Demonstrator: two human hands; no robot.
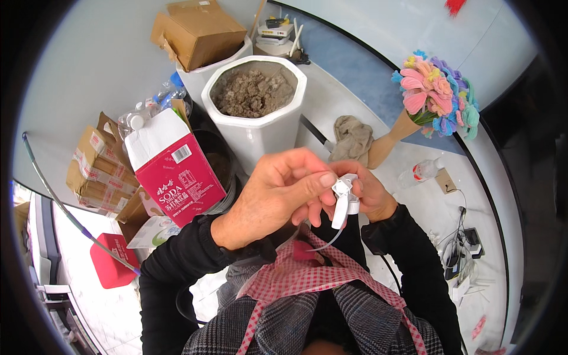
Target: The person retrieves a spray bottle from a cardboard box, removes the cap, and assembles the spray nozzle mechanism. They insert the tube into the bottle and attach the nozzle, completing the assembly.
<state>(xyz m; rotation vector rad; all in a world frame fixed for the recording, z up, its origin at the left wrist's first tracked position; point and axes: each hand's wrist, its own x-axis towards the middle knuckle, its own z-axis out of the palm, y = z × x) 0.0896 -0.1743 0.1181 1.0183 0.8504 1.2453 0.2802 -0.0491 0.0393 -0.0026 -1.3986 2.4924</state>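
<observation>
A magenta drink carton (192, 186) carries large white lettering in Latin letters and Chinese characters, with a block of finer white print and a white barcode patch (181, 154). White characters mark the red box (111, 263). Red print, too small to read, runs along tape on the cardboard box (97, 168).

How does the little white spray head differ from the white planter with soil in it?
Size: the white spray head is far smaller than the white planter. Shape: the spray head has a slim lever, while the planter is a wide tub with an angular rim. State: the spray head is in the right hand, while the planter stands upright, holding soil. Both are white.
</observation>
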